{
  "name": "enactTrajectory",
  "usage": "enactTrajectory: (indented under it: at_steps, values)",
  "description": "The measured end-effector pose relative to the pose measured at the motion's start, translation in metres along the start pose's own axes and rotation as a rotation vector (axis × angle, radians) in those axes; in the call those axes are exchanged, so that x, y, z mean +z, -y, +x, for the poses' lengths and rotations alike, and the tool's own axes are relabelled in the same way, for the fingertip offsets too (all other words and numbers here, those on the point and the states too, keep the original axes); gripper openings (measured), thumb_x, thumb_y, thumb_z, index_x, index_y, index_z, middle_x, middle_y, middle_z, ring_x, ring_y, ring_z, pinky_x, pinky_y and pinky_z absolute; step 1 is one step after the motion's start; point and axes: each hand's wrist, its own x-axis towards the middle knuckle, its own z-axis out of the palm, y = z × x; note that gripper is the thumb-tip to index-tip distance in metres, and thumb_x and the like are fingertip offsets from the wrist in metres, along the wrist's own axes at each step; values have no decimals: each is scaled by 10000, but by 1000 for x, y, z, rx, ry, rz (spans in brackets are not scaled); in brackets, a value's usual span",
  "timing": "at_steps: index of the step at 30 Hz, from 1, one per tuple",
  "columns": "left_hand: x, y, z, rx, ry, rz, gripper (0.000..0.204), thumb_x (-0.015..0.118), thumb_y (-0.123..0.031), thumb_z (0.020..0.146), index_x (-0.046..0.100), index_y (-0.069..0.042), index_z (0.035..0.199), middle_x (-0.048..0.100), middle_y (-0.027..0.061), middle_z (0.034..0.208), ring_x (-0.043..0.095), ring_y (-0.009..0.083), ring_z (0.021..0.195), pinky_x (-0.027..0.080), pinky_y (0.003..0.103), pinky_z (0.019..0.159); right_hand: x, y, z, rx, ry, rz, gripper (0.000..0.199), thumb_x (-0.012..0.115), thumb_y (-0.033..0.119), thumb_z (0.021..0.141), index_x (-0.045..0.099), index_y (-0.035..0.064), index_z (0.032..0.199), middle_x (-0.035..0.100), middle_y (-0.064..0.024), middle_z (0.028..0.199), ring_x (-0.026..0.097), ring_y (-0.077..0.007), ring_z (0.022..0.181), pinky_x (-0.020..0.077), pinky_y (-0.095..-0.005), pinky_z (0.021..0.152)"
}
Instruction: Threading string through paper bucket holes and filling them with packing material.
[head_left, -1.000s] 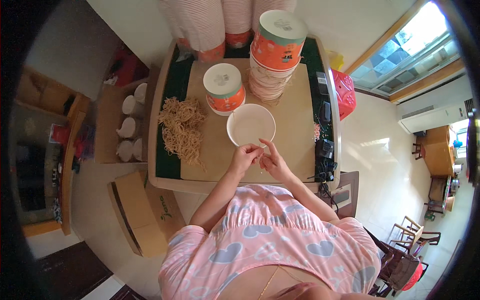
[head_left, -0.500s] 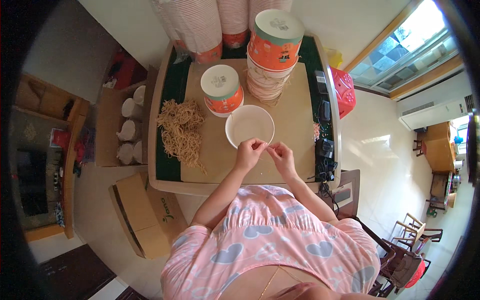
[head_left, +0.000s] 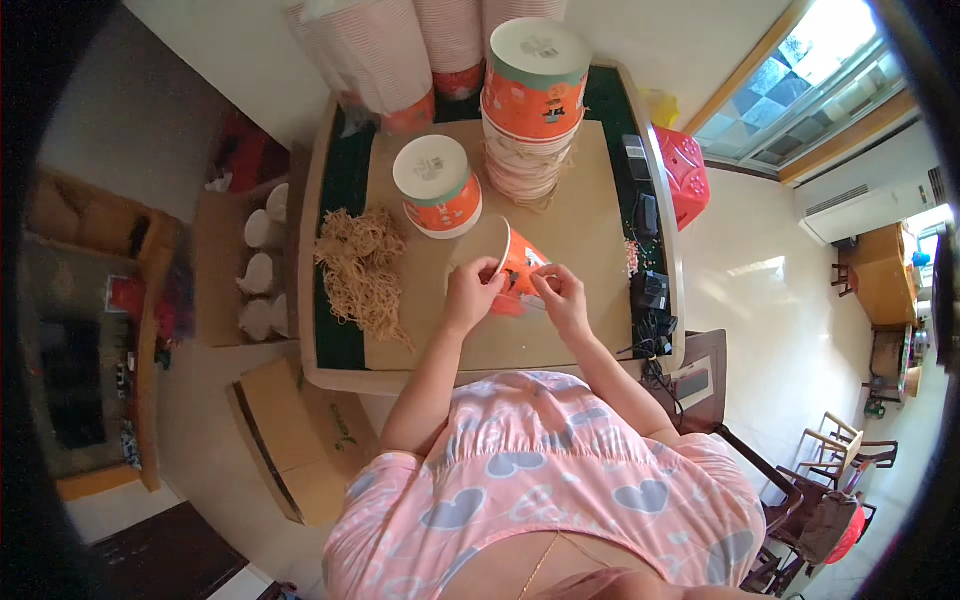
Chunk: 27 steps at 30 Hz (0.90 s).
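Observation:
An orange and white paper bowl (head_left: pixel 518 268) lies tipped on its side on the brown table top (head_left: pixel 580 215), its open mouth facing left. My left hand (head_left: pixel 470 293) grips its rim. My right hand (head_left: pixel 562 295) holds its base from the right. Just behind it stands an upside-down paper bowl (head_left: pixel 438 185). Further back a tall stack of nested paper bowls (head_left: pixel 530 130) has an upside-down one on top.
A heap of thin tan strands (head_left: pixel 365 270) lies on the table's left side. Tall stacks of cups (head_left: pixel 400 50) line the back edge. Black devices with cables (head_left: pixel 648 290) sit at the right edge. Cardboard boxes (head_left: pixel 290 440) stand left; a red stool (head_left: pixel 682 170) stands right.
The white-mouthed bowl stood upright in front of me. Now both hands have tipped it on its side, so its orange wall shows.

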Motion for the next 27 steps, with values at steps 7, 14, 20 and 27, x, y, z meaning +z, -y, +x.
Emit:
enactTrajectory:
  at_steps: [7,14,20,27]
  values:
    - [-5,-4,-10,-32,57,-315,192,607,-1,772,628,-1,963,665,63,813,611,108,702,494,246,655,15,17,-4,-250,48,-96,65,594,61,835,560,8,854,567,-12,713,550,-67,670,453,-217,547]
    - [0,-7,-19,3,59,-183,269,577,12,775,621,-2,1040,668,85,838,621,116,717,500,254,671,8,14,-2,-41,137,-99,69,580,41,822,566,-10,866,605,-41,811,571,-95,772,493,-247,673]
    - [2,-5,-21,15,37,-158,268,587,6,770,629,-12,1034,666,106,865,630,141,711,502,262,652,8,13,0,-67,141,-175,83,586,54,811,564,-10,860,609,-43,812,581,-101,810,500,-261,676]
    - [4,-11,-23,44,36,-100,273,592,7,768,633,-23,1036,658,119,907,637,167,720,506,269,646,7,16,1,-64,119,-264,104,600,62,792,576,-18,853,615,-67,801,593,-123,781,517,-280,664]
